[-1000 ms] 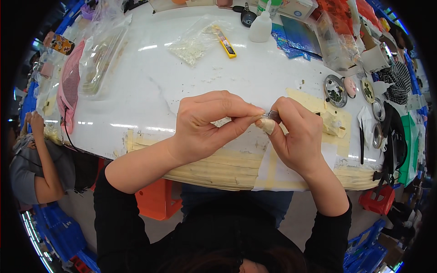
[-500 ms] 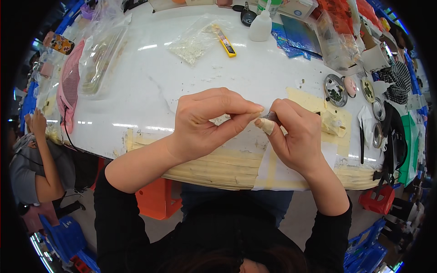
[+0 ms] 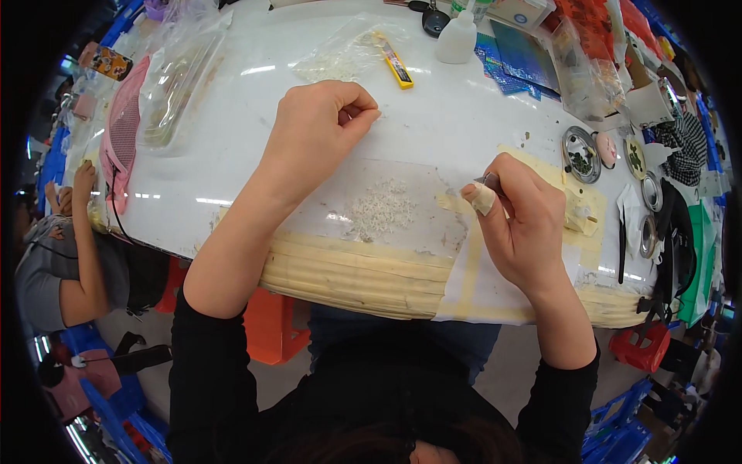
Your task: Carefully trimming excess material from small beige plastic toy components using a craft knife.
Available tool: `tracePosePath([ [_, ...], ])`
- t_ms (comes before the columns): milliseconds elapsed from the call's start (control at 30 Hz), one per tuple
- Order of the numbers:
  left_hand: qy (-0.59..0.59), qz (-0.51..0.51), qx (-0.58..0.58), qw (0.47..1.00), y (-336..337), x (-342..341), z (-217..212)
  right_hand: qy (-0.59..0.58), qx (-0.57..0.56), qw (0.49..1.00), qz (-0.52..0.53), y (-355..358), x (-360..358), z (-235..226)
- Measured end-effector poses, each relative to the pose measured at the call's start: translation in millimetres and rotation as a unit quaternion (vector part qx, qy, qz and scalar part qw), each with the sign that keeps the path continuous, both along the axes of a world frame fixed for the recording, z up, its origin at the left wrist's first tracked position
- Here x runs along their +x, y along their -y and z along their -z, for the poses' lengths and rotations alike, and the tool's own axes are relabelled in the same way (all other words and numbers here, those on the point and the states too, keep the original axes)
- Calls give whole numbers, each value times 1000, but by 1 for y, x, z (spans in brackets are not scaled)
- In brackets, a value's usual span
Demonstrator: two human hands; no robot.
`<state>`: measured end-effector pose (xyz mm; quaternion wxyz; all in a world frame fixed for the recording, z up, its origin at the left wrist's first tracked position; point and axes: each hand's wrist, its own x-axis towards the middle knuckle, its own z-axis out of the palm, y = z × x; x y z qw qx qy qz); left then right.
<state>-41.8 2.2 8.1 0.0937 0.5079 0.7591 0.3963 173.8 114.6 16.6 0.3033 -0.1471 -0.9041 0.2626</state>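
Observation:
My left hand (image 3: 315, 131) is raised over the middle of the table, thumb and forefinger pinched together. Whatever lies between those fingertips is too small to make out. To the right, my right hand (image 3: 529, 220) is closed around a small dark metal tool (image 3: 490, 181), mostly hidden by the fingers. Pale tape (image 3: 483, 199) wraps the thumb of that hand. Between and below the hands, a loose heap of tiny white pieces (image 3: 382, 209) is spread on the white tabletop (image 3: 255, 116). Beyond the left hand lies a clear bag (image 3: 336, 58) with similar white bits.
A yellow blade case (image 3: 398, 68) and white squeeze bottle (image 3: 457, 37) stand at the back. Small metal dishes (image 3: 581, 155) and a black pen-like tool (image 3: 621, 243) lie right. Yellow tape (image 3: 355, 271) covers the front edge. Another person's arm (image 3: 81, 255) rests at far left.
My hands have moved apart. The left hand went away from me and left, still pinched; the right shifted slightly right with the metal tool. The white heap beneath them is now uncovered.

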Motion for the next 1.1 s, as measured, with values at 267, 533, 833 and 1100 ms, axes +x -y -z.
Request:
tracePosePath([
  [267, 82, 152, -109, 979, 6, 10, -8, 1, 6, 1000, 4, -2, 0, 2],
  [533, 51, 158, -122, 979, 7, 15, -8, 11, 4, 1000, 7, -1, 0, 2],
  [833, -45, 173, -64, 982, 8, 21, 3, 10, 7, 1000, 2, -1, -1, 3],
  [1100, -130, 150, -32, 980, 8, 25, 8, 22, 2, 1000, -1, 0, -1, 4],
])
